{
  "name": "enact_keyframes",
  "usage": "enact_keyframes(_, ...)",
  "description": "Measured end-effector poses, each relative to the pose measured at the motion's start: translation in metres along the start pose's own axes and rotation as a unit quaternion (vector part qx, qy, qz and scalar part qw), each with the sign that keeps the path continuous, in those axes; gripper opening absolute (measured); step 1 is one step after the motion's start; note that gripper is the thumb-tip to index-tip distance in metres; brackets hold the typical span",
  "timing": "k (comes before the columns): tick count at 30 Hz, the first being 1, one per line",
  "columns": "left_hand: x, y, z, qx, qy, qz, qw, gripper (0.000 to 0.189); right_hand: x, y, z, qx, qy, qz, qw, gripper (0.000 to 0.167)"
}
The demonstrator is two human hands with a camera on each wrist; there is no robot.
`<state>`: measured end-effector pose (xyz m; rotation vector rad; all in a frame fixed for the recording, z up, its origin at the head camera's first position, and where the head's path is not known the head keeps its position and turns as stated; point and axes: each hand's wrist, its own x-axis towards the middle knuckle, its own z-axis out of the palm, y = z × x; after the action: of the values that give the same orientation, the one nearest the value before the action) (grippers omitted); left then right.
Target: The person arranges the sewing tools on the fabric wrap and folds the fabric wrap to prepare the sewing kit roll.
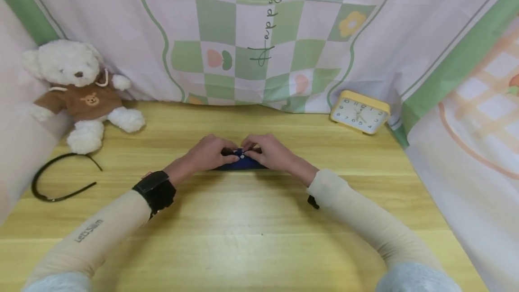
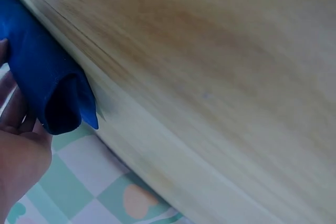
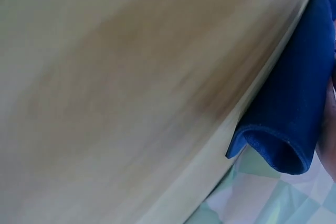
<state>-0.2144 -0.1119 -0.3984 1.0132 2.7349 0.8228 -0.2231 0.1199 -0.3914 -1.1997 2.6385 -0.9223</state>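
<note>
A dark blue folded piece point(image 1: 248, 162), like a soft case with a small shiny snap at its middle, lies on the table between both hands. My left hand point(image 1: 208, 152) grips its left part, the thumb on the near face and the fingers over the top. My right hand point(image 1: 272, 151) holds the right part the same way, its fingertips close to the snap. In the left wrist view the blue piece point(image 2: 44, 72) shows a hollow, rolled end with a loose flap. The other end point(image 3: 286, 103) is likewise an open tube in the right wrist view.
A white teddy bear point(image 1: 89, 100) in a brown top sits at the back left, with a black headband point(image 1: 36, 179) in front of it. At the back right stands a yellow alarm clock point(image 1: 360, 111). A checked curtain point(image 1: 251, 26) hangs behind the wooden table point(image 1: 243, 238).
</note>
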Motion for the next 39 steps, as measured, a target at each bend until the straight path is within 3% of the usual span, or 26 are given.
enact_keyframes(10,0.004,-0.005,0.001,-0.021,-0.011,0.001,0.9997,0.023,-0.001,-0.002,0.003,0.042,0.061,0.027,0.9969,0.018)
enact_keyframes(18,0.006,-0.008,-0.003,-0.026,-0.008,0.029,0.9992,0.019,0.001,-0.004,0.002,0.014,0.059,0.003,0.9981,0.013)
enact_keyframes(21,0.007,-0.009,-0.004,-0.039,-0.009,0.031,0.9987,0.019,0.001,-0.005,0.001,-0.035,0.054,-0.029,0.9975,0.012)
enact_keyframes(24,0.007,-0.010,-0.005,-0.056,-0.011,0.023,0.9981,0.019,0.001,-0.005,0.002,-0.104,0.055,-0.081,0.9897,0.012)
enact_keyframes(32,0.008,-0.014,-0.002,-0.071,-0.015,0.019,0.9972,0.022,0.000,-0.003,0.005,-0.247,0.057,-0.197,0.9470,0.009)
enact_keyframes(35,0.008,-0.014,-0.002,-0.074,-0.016,0.015,0.9970,0.022,0.000,-0.004,0.005,-0.257,0.040,-0.207,0.9430,0.017)
enact_keyframes(39,0.008,-0.014,-0.003,-0.074,-0.016,0.014,0.9971,0.022,-0.002,-0.006,0.002,-0.255,0.011,-0.190,0.9480,0.039)
